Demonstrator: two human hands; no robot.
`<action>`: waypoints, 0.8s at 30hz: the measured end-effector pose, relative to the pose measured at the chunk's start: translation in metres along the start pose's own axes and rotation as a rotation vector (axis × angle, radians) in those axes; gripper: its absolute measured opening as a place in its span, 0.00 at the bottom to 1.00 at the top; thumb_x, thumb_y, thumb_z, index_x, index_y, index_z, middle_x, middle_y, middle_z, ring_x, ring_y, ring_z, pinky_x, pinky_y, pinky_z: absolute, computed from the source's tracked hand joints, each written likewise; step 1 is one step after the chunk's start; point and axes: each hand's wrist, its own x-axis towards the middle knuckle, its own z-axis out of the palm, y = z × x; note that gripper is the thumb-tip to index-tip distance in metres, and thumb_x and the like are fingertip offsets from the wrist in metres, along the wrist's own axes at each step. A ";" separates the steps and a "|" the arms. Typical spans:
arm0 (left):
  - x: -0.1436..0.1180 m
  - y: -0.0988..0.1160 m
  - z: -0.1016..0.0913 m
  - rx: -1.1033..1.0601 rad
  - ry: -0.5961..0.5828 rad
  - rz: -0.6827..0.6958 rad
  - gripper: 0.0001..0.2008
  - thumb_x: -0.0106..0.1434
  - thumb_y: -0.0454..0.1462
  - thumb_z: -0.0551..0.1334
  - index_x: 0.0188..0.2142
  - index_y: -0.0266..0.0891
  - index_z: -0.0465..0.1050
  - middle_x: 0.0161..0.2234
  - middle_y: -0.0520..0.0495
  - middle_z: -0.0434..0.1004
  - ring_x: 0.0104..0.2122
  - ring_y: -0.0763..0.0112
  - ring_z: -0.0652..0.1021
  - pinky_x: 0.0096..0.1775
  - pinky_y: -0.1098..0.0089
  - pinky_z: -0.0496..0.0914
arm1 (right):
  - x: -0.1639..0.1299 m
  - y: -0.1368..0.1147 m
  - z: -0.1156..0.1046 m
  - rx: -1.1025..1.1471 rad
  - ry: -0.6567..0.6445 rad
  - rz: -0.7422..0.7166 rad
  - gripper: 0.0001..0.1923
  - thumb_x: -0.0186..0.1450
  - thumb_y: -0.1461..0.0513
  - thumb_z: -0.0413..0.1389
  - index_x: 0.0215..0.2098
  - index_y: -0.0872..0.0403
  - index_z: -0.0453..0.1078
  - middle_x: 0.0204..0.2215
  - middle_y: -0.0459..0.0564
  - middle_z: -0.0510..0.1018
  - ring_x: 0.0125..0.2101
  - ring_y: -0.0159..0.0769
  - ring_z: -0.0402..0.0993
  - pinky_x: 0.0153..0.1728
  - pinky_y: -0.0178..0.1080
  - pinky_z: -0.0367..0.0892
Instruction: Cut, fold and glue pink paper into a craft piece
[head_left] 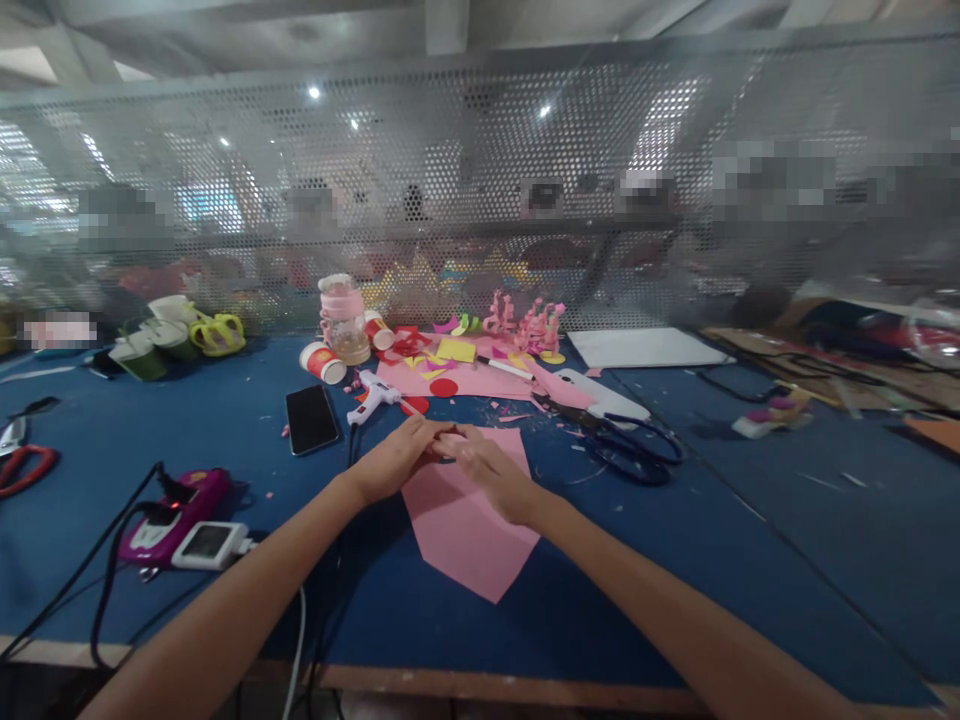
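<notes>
A pink sheet (480, 540) with angled edges lies on the blue tabletop in front of me. My left hand (397, 458) reaches its far left edge, fingers bent and closed on it. From the other side my right hand (496, 474) comes over the sheet, its fingers closed at the same far edge and meeting those of the left. What the fingertips pinch between them is partly hidden. A white glue gun (371, 398) lies just beyond my left hand. Dark-handled scissors (622, 440) rest to the right of the sheet.
Beyond my hands are paper scraps (456, 350), pink figures (540, 325), a drink bottle (345, 320) and paper cups (322, 362). A phone (311, 420) and a purple power strip (176, 520) with cables lie left. A white board (649, 347) lies before the perforated screen (480, 180).
</notes>
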 end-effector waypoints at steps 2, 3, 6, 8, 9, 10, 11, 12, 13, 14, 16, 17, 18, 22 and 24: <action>-0.001 0.004 -0.003 0.076 -0.029 0.025 0.15 0.63 0.33 0.48 0.49 0.32 0.60 0.38 0.39 0.70 0.39 0.66 0.71 0.40 0.65 0.68 | 0.000 -0.003 0.000 -0.167 -0.051 -0.094 0.31 0.64 0.47 0.30 0.51 0.51 0.63 0.44 0.52 0.71 0.50 0.44 0.57 0.53 0.51 0.48; -0.001 0.006 -0.004 0.120 -0.035 0.026 0.15 0.63 0.33 0.47 0.49 0.32 0.59 0.38 0.39 0.70 0.38 0.66 0.71 0.40 0.64 0.68 | 0.000 -0.004 0.000 -0.231 -0.055 -0.119 0.30 0.65 0.48 0.30 0.52 0.51 0.63 0.44 0.51 0.71 0.52 0.44 0.54 0.54 0.52 0.45; -0.002 0.011 -0.006 0.273 -0.042 0.005 0.16 0.62 0.34 0.47 0.50 0.32 0.58 0.36 0.40 0.70 0.37 0.65 0.70 0.40 0.62 0.67 | -0.001 -0.008 0.001 -0.322 -0.040 -0.131 0.28 0.66 0.51 0.30 0.52 0.52 0.62 0.44 0.51 0.72 0.53 0.45 0.51 0.54 0.55 0.41; -0.001 0.013 -0.004 0.375 -0.040 -0.023 0.16 0.61 0.33 0.47 0.49 0.32 0.59 0.36 0.40 0.70 0.38 0.63 0.70 0.40 0.62 0.66 | -0.002 -0.010 0.001 -0.353 -0.033 -0.118 0.27 0.66 0.51 0.31 0.53 0.51 0.62 0.45 0.51 0.72 0.53 0.46 0.51 0.54 0.58 0.36; -0.002 0.013 -0.003 0.419 -0.030 -0.040 0.16 0.61 0.32 0.47 0.48 0.31 0.59 0.36 0.40 0.70 0.38 0.63 0.70 0.40 0.62 0.66 | -0.002 -0.011 0.002 -0.369 -0.019 -0.106 0.27 0.66 0.51 0.31 0.53 0.51 0.61 0.46 0.51 0.71 0.54 0.47 0.50 0.54 0.60 0.33; -0.002 0.013 0.000 0.459 -0.012 -0.058 0.15 0.61 0.32 0.47 0.47 0.31 0.60 0.37 0.40 0.70 0.38 0.62 0.70 0.40 0.63 0.66 | -0.003 -0.012 0.003 -0.383 -0.001 -0.093 0.26 0.66 0.51 0.33 0.53 0.50 0.61 0.47 0.51 0.70 0.54 0.48 0.49 0.53 0.62 0.29; -0.002 0.012 0.002 0.497 0.011 -0.072 0.15 0.61 0.31 0.47 0.47 0.30 0.60 0.37 0.39 0.71 0.38 0.62 0.70 0.39 0.63 0.66 | -0.004 -0.012 0.005 -0.385 0.021 -0.078 0.25 0.65 0.51 0.34 0.53 0.50 0.62 0.47 0.51 0.70 0.55 0.49 0.47 0.52 0.63 0.26; -0.002 0.012 0.004 0.528 0.038 -0.080 0.15 0.61 0.31 0.46 0.46 0.29 0.61 0.38 0.38 0.71 0.39 0.62 0.70 0.39 0.64 0.66 | -0.004 -0.011 0.006 -0.366 0.043 -0.059 0.25 0.65 0.50 0.35 0.52 0.49 0.62 0.47 0.51 0.70 0.55 0.49 0.46 0.52 0.63 0.25; -0.002 0.011 0.005 0.553 0.062 -0.081 0.14 0.61 0.31 0.46 0.46 0.28 0.61 0.38 0.38 0.71 0.39 0.62 0.70 0.39 0.64 0.66 | -0.005 -0.010 0.008 -0.317 0.062 -0.033 0.25 0.65 0.49 0.36 0.51 0.49 0.63 0.47 0.51 0.70 0.56 0.49 0.45 0.53 0.62 0.25; -0.002 0.010 0.006 0.573 0.081 -0.079 0.14 0.62 0.31 0.46 0.45 0.28 0.62 0.37 0.38 0.71 0.39 0.62 0.70 0.39 0.65 0.66 | -0.005 -0.008 0.010 -0.239 0.082 0.007 0.27 0.64 0.47 0.35 0.51 0.49 0.64 0.48 0.51 0.69 0.57 0.48 0.44 0.54 0.61 0.28; -0.001 0.010 0.007 0.603 0.091 -0.071 0.11 0.62 0.31 0.47 0.42 0.30 0.63 0.35 0.41 0.72 0.37 0.63 0.71 0.39 0.65 0.66 | -0.005 -0.003 0.014 -0.033 0.136 0.121 0.33 0.60 0.42 0.34 0.50 0.50 0.65 0.50 0.52 0.66 0.58 0.47 0.43 0.55 0.56 0.36; -0.001 0.009 0.006 0.616 0.086 -0.069 0.10 0.62 0.31 0.47 0.39 0.32 0.64 0.34 0.42 0.72 0.36 0.64 0.71 0.38 0.66 0.66 | -0.005 0.000 0.015 0.071 0.161 0.175 0.36 0.58 0.39 0.34 0.50 0.50 0.65 0.52 0.52 0.64 0.58 0.47 0.44 0.56 0.54 0.39; 0.000 0.010 0.005 0.630 0.080 -0.069 0.09 0.61 0.30 0.48 0.36 0.33 0.65 0.32 0.43 0.71 0.34 0.64 0.71 0.38 0.66 0.66 | -0.004 0.002 0.016 0.166 0.179 0.213 0.38 0.56 0.37 0.35 0.49 0.51 0.66 0.53 0.52 0.63 0.58 0.46 0.45 0.56 0.52 0.41; 0.001 0.011 0.003 0.716 0.095 -0.045 0.08 0.60 0.29 0.48 0.31 0.35 0.64 0.29 0.44 0.70 0.32 0.64 0.70 0.38 0.65 0.66 | 0.000 0.001 0.020 0.503 0.192 0.214 0.34 0.54 0.37 0.41 0.48 0.47 0.67 0.49 0.49 0.69 0.56 0.41 0.52 0.57 0.49 0.36; 0.001 0.010 0.004 0.761 0.123 -0.018 0.08 0.60 0.29 0.48 0.31 0.34 0.64 0.30 0.44 0.70 0.32 0.64 0.70 0.41 0.63 0.65 | 0.001 -0.003 0.020 0.660 0.208 0.218 0.31 0.53 0.38 0.45 0.47 0.45 0.67 0.46 0.47 0.72 0.55 0.40 0.56 0.57 0.48 0.37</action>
